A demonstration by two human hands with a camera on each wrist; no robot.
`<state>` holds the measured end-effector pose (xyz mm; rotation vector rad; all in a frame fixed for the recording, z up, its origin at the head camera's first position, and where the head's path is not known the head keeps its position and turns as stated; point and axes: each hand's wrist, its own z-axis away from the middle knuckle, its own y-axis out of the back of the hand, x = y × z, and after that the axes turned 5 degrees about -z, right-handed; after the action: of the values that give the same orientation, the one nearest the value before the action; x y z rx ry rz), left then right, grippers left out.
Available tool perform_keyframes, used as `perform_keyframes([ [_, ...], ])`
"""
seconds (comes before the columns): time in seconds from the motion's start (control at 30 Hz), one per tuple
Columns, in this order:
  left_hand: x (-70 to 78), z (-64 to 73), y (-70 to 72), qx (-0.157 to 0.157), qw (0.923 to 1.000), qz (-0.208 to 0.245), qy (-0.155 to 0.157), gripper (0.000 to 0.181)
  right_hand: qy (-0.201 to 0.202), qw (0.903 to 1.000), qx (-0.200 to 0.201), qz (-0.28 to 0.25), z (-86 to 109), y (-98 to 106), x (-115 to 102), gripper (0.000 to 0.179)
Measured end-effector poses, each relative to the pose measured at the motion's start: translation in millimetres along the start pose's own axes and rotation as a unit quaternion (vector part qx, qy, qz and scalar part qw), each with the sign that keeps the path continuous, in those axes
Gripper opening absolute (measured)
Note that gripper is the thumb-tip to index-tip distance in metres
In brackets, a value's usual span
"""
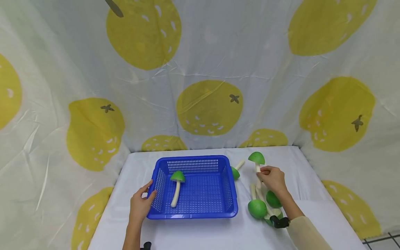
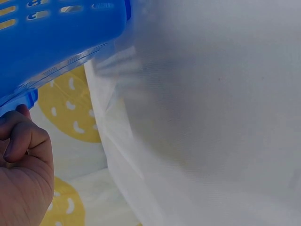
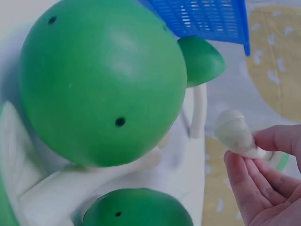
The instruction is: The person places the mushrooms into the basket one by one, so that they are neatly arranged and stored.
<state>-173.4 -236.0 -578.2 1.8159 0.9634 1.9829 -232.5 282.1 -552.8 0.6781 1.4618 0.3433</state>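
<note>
My left hand (image 1: 139,205) holds the left rim of a blue plastic basket (image 1: 195,216). Inside the basket, toward its left side, lies a toy mushroom (image 1: 177,189) with a green cap and a pale stem. My right hand (image 1: 275,178) pinches the stem of another green-capped mushroom (image 1: 257,158), its cap up, to the right of the basket. In the right wrist view, thumb and fingers meet on the pale stem (image 3: 233,134), while most of its cap is hidden. Below that hand is a pile of similar mushrooms (image 1: 257,209), partly covered by the forearm.
One more mushroom (image 1: 235,173) lies against the basket's right wall. A white cloth (image 1: 187,236) covers the table. Behind and at the sides hangs a curtain (image 1: 209,107) printed with yellow fruit. Black straps or mounts (image 1: 279,222) sit at the wrists.
</note>
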Motion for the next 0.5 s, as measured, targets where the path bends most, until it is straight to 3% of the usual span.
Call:
perform_keyframes([
  [0.33,5.6,-5.2,-5.9,-0.004,1.0000,-0.003,-0.007,0.050,0.004,0.9991,0.008,-0.042,2.4,3,-22,0.033],
  [0.5,3.7,-0.2,-2.0,0.005,0.9999,-0.014,0.002,0.050,0.007,0.9975,-0.010,-0.070,7.4,-7,-32,0.033],
])
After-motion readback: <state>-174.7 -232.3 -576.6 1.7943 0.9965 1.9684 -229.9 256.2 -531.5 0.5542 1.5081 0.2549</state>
